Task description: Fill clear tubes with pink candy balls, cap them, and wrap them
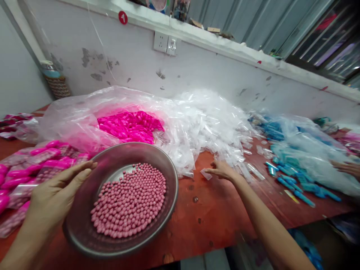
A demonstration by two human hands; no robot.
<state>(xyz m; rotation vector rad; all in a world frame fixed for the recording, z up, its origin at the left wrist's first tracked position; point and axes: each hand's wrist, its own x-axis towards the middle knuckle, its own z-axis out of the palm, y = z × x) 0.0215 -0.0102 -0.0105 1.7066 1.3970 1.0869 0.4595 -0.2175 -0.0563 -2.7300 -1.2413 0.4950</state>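
Note:
My left hand (60,187) is closed at the left rim of a round metal bowl (168,202), thumb and fingers together on its edge. Many round pink beads (129,204) lie in the bowl, gathered toward its near and right side. Further right, my right hand (223,170) reaches over the red tabletop, its fingertips closed on a small clear plastic piece (206,174). Just behind that hand spreads a large heap of clear plastic pieces (213,127). Bright pink plastic parts (129,126) lie in an open clear bag (75,108) behind the bowl.
Packs of beads with bright pink ends (47,157) pile up at left. Blue pieces (298,176) and a clear bag (315,157) lie at right, where another person's hand (347,168) shows. The red wooden table (197,221) meets a white wall (197,71) with sockets.

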